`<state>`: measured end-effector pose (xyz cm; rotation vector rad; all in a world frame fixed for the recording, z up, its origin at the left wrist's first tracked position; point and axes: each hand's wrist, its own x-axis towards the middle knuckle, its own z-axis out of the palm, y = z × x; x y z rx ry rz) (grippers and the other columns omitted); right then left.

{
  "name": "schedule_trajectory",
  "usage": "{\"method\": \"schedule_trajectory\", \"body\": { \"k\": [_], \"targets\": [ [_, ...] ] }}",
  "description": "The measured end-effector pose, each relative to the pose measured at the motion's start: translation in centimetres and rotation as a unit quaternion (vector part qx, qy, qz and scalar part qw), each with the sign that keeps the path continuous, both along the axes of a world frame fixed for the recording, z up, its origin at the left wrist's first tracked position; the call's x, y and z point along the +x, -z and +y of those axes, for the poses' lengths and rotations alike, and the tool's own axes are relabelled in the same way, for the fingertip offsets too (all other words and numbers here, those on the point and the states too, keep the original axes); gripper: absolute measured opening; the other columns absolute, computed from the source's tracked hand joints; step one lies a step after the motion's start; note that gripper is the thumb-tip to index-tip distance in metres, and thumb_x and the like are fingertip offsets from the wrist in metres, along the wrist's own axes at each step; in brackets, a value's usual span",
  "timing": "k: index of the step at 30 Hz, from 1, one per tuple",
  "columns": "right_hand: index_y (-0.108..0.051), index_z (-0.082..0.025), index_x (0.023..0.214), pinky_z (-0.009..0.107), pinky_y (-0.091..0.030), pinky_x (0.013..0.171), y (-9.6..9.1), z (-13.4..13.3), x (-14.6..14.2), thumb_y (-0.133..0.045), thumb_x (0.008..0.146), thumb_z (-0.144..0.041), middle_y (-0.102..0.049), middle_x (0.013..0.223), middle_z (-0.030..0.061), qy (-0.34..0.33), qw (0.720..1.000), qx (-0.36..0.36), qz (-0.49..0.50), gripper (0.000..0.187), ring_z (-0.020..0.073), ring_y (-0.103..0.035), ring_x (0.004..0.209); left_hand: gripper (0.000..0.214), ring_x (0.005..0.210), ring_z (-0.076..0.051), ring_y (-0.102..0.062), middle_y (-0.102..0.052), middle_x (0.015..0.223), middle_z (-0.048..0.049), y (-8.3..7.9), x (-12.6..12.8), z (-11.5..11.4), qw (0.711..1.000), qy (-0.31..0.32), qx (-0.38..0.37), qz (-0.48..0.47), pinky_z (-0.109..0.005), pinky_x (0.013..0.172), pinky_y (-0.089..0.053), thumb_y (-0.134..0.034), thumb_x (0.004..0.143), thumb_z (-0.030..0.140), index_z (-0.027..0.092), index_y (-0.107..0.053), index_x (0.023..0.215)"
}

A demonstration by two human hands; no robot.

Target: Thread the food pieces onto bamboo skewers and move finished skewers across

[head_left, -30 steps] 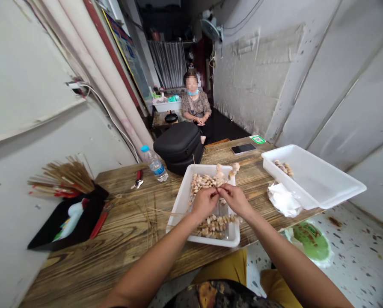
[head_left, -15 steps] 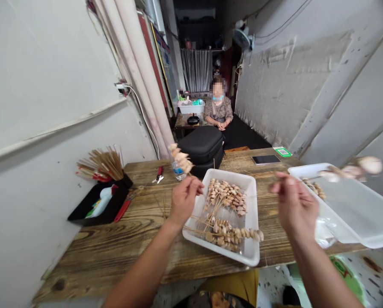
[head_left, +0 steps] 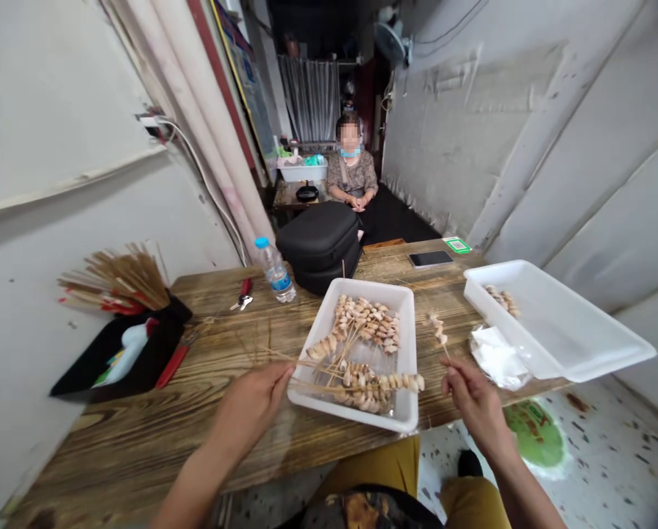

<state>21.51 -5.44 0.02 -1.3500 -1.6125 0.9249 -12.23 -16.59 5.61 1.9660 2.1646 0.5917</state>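
Note:
My left hand (head_left: pixel 259 400) is at the near left rim of a white tray (head_left: pixel 410 316), its fingers pinched on a thin stick. That stick belongs to a skewer of pale meat pieces (head_left: pixel 326 344), lying low over the tray's left side. Inside the tray lie several more loaded skewers (head_left: pixel 368 316), in a far and a near bunch. Right of the tray, my right hand (head_left: pixel 475 397) is closed on the stick of another skewer (head_left: pixel 438 329), which tilts upward with a few pale pieces near its top.
A second white tray (head_left: pixel 565 323) holds a few skewers, with a plastic bag (head_left: pixel 499 358) beside it. A black box (head_left: pixel 102 360) with bare sticks, keys (head_left: pixel 242 300), a bottle (head_left: pixel 276 272), a black case (head_left: pixel 318 239) and a phone (head_left: pixel 431 258) are around. A person (head_left: pixel 353 173) sits beyond.
My left hand has lowered its skewer from upright above the tray's left edge to lying over the tray. My right hand has turned its skewer from pointing right to pointing up. The view has shifted.

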Motion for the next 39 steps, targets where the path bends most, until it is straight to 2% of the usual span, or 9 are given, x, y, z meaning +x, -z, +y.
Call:
{"method": "schedule_trajectory", "body": {
  "k": [5,9,13,18,24,28,32,36,39],
  "targets": [
    [-0.067,-0.015,0.102,0.031,-0.049,0.063,-0.1,-0.9,0.7,-0.05,0.084,-0.047,-0.066,0.073,0.0052,0.005,0.999,0.031,-0.037,0.04,0.0184,-0.059,0.064,0.036,0.085,-0.019,-0.064,-0.071,0.094,-0.0067,-2.2,1.3,1.5,0.998,0.03,0.018,0.049,-0.029,0.079,-0.047,-0.036,0.092,0.035,0.021,-0.069,0.097],
    [-0.07,-0.018,0.097,0.035,-0.05,0.075,0.9,-1.2,0.6,-0.055,0.081,-0.048,-0.07,0.088,0.0084,0.008,1.0,0.02,-0.019,0.037,0.0225,-0.064,0.079,0.032,0.085,-0.019,-0.062,-0.069,0.086,-0.0073,-2.8,2.9,2.6,0.995,0.046,-0.012,0.082,-0.028,0.08,-0.044,-0.04,0.091,0.032,0.02,-0.07,0.088],
    [-0.068,-0.016,0.097,0.031,-0.048,0.064,1.4,-1.7,-0.5,-0.059,0.077,-0.05,-0.069,0.081,0.0071,-0.009,0.999,-0.04,0.011,0.041,0.0187,-0.061,0.069,0.031,0.081,-0.02,-0.06,-0.066,0.079,-0.0087,-2.9,4.0,3.7,0.989,0.066,-0.067,0.116,-0.028,0.077,-0.042,-0.043,0.09,0.029,0.018,-0.07,0.08],
    [-0.061,-0.013,0.104,0.024,-0.036,0.047,1.4,-1.5,-1.5,-0.065,0.071,-0.052,-0.054,0.059,-0.0023,-0.016,0.994,-0.091,0.061,0.051,0.0116,-0.047,0.051,0.024,0.082,-0.021,-0.059,-0.065,0.078,-0.0097,-2.7,3.7,4.2,0.972,0.093,-0.145,0.161,-0.031,0.078,-0.039,-0.05,0.085,0.023,0.017,-0.07,0.074],
    [-0.063,-0.014,0.083,0.027,-0.045,0.057,1.1,-1.2,-2.2,-0.065,0.068,-0.058,-0.063,0.069,0.0042,-0.017,0.987,-0.117,0.107,0.046,0.0146,-0.055,0.061,0.017,0.094,-0.026,-0.058,-0.066,0.088,-0.0105,-1.8,3.7,3.9,0.972,0.062,-0.139,0.181,-0.039,0.084,-0.036,-0.055,0.084,0.025,0.018,-0.071,0.083],
    [-0.063,-0.016,0.081,0.025,-0.045,0.055,-0.8,-1.8,-2.6,-0.064,0.072,-0.053,-0.061,0.066,0.0033,-0.014,0.986,-0.097,0.134,0.039,0.0139,-0.054,0.058,0.026,0.104,-0.025,-0.056,-0.065,0.107,-0.0106,-1.6,6.8,4.4,0.982,0.145,-0.087,0.081,-0.04,0.095,-0.036,-0.056,0.085,0.031,0.02,-0.065,0.107],
    [-0.064,-0.017,0.081,0.024,-0.046,0.056,-4.2,-2.4,-3.0,-0.063,0.076,-0.049,-0.06,0.065,0.0022,-0.036,0.989,-0.036,0.136,0.033,0.0131,-0.054,0.059,0.045,0.113,-0.023,-0.054,-0.06,0.124,-0.01,-1.2,10.5,5.5,0.964,0.25,-0.054,-0.073,-0.039,0.099,-0.039,-0.054,0.086,0.032,0.021,-0.051,0.13],
    [-0.064,-0.017,0.082,0.023,-0.042,0.051,-6.4,-2.5,-3.0,-0.063,0.077,-0.049,-0.059,0.065,0.002,-0.026,0.988,-0.004,0.15,0.033,0.012,-0.05,0.056,0.036,0.102,-0.02,-0.061,-0.067,0.113,-0.0074,-0.9,12.6,6.6,0.94,0.249,-0.028,-0.231,-0.032,0.091,-0.046,-0.054,0.086,0.032,0.021,-0.06,0.12],
    [-0.065,-0.017,0.097,0.022,-0.035,0.045,-6.4,-2.4,-2.4,-0.061,0.079,-0.049,-0.056,0.067,0.001,0.004,0.983,-0.007,0.184,0.037,0.0096,-0.043,0.051,0.03,0.081,-0.017,-0.064,-0.071,0.096,-0.0059,-2.1,12.3,7.5,0.916,0.182,0.012,-0.356,-0.027,0.074,-0.05,-0.061,0.08,0.03,0.018,-0.066,0.107]
  ]
}}
